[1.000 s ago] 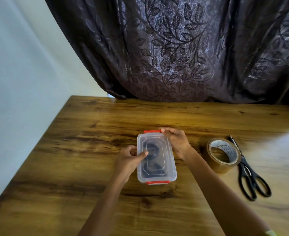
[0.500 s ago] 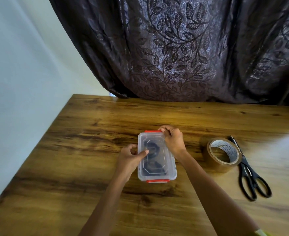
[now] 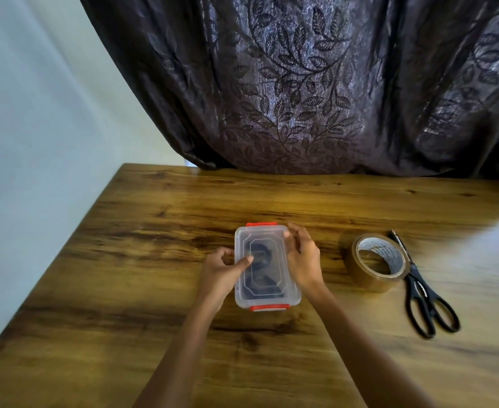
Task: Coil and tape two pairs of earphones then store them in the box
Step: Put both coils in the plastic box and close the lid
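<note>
Gripping clear box [image 3: 267, 300], lid on, 2 red clips | left hand [image 3: 219, 270], right hand [image 3: 302, 260] fingers curled against it

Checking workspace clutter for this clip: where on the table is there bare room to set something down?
The table is bare left of the left hand, along the curtain behind the box, and in front near the forearms. Crowded: right side, where tape roll and scissors lie together.
</note>
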The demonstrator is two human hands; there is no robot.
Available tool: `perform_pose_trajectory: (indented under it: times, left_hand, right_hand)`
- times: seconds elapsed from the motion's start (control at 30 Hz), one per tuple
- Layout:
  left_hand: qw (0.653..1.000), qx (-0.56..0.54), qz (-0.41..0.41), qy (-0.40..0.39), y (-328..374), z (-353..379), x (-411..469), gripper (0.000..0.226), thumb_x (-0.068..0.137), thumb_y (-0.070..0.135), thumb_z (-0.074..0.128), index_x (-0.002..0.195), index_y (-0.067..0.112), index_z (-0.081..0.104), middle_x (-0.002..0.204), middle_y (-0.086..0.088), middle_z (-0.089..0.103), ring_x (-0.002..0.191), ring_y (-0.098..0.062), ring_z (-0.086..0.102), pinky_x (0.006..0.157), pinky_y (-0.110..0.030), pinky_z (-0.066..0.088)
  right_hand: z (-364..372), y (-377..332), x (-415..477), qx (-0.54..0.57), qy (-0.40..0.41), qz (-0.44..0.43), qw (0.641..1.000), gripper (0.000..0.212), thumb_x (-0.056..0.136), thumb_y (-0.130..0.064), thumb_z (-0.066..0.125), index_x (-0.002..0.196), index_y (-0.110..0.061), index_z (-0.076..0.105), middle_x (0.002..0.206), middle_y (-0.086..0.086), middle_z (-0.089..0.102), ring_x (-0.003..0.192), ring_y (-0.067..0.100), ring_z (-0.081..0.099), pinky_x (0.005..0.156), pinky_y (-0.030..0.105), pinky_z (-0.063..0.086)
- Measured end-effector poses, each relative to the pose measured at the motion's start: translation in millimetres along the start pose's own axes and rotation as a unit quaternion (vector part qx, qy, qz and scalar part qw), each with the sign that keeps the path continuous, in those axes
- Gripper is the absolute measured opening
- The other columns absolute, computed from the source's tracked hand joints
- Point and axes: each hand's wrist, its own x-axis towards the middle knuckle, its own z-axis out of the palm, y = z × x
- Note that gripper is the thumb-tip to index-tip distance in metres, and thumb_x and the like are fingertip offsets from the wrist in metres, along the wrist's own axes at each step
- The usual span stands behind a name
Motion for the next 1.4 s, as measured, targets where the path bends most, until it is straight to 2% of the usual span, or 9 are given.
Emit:
perform_pose_trajectory:
  times: [0.1,0.27,0.47,0.67,0.83,0.93,1.1,1.3,1.4]
  left_hand:
    - [1.0,0.003,0.01,0.007,-0.8,0.6,-2.1,0.031,0.078,0.036,0.071,0.096,0.014,0.06,0.085,0.003,0.065,0.074,-0.009,0.063,0.055,-0.021,0.05]
    - [0.999,0.016,0.029,0.003,-3.9,-3.2,-8.8,0.028,0.083,0.04,0.064,0.09,0.013,0.063,0.082,0.0,0.066,0.069,-0.008,0.061,0.048,-0.012,0.044]
    - [0.999,0.024,0.037,0.002,-7.3,-6.6,-19.6,0.02,0.092,0.031,0.053,0.089,0.014,0.063,0.078,0.003,0.064,0.068,-0.005,0.059,0.049,-0.011,0.043]
    - [0.998,0.001,0.065,0.006,1.6,-10.6,-24.8,0.017,0.09,0.028,0.058,0.075,0.021,0.063,0.077,0.001,0.066,0.072,-0.012,0.061,0.063,-0.028,0.049]
    - [0.994,-0.007,0.104,-0.008,22.2,-7.5,-28.3,0.015,0.089,0.03,0.059,0.089,0.016,0.066,0.078,0.008,0.066,0.072,-0.004,0.061,0.056,-0.015,0.048]
    - [0.991,-0.025,0.129,-0.036,39.5,4.8,-33.6,0.016,0.089,0.028,0.06,0.091,0.013,0.067,0.078,0.008,0.065,0.068,-0.002,0.059,0.049,-0.005,0.043]
    - [0.987,-0.041,0.14,-0.073,68.8,43.4,-46.5,0.023,0.088,0.03,0.061,0.101,0.012,0.065,0.084,0.007,0.064,0.072,-0.002,0.059,0.047,-0.003,0.042]
    - [0.979,-0.07,0.161,-0.102,114.1,119.1,-69.3,0.006,0.087,0.028,0.062,0.085,0.023,0.064,0.08,0.013,0.063,0.066,0.007,0.062,0.048,-0.003,0.043]
    - [0.972,-0.104,0.168,-0.125,136.0,168.3,-82.8,0.015,0.089,0.022,0.061,0.074,0.026,0.062,0.075,0.01,0.065,0.058,0.014,0.059,0.049,-0.004,0.045]
  right_hand:
    - [-8.4,2.3,-20.1,0.016,0.007,0.012,1.0,0.019,0.097,-0.021,0.044,0.114,-0.019,0.053,0.089,-0.011,0.061,0.073,-0.003,0.062,0.056,0.013,0.051]
    - [-21.6,16.1,-45.4,-0.007,0.004,0.06,0.998,0.026,0.095,-0.026,0.049,0.113,-0.011,0.06,0.102,0.004,0.067,0.088,0.014,0.066,0.07,0.03,0.058]
    - [-27.8,17.8,-63.8,0.002,-0.015,0.077,0.997,0.022,0.091,-0.024,0.056,0.107,-0.012,0.066,0.093,-0.002,0.071,0.08,0.006,0.068,0.061,0.018,0.054]
    - [-30.8,9.4,-66.4,0.03,-0.004,0.083,0.996,0.017,0.09,-0.02,0.059,0.101,-0.013,0.07,0.089,-0.002,0.073,0.083,0.016,0.07,0.073,0.035,0.058]
    - [-48.4,-7.4,-69.0,0.068,0.025,0.074,0.995,0.012,0.089,-0.015,0.06,0.096,-0.015,0.07,0.085,-0.004,0.073,0.076,0.006,0.068,0.066,0.023,0.052]
    - [-67.5,-15.2,-68.2,0.079,0.057,0.068,0.993,0.013,0.089,-0.016,0.06,0.097,-0.015,0.07,0.086,-0.001,0.073,0.077,0.008,0.068,0.067,0.024,0.052]
    - [-116.2,-22.7,-62.8,0.094,0.109,0.059,0.988,0.013,0.088,-0.017,0.062,0.095,-0.013,0.071,0.084,-0.001,0.072,0.078,0.011,0.067,0.069,0.025,0.052]
    - [-204.9,-17.4,-45.8,0.129,0.135,0.026,0.982,0.012,0.089,-0.011,0.058,0.093,-0.01,0.07,0.066,-0.011,0.071,0.061,0.001,0.064,0.053,0.013,0.047]
    - [-258.0,-7.8,-34.1,0.123,0.142,0.016,0.982,0.015,0.089,-0.009,0.058,0.097,-0.006,0.07,0.068,-0.01,0.071,0.061,-0.001,0.061,0.056,0.013,0.047]
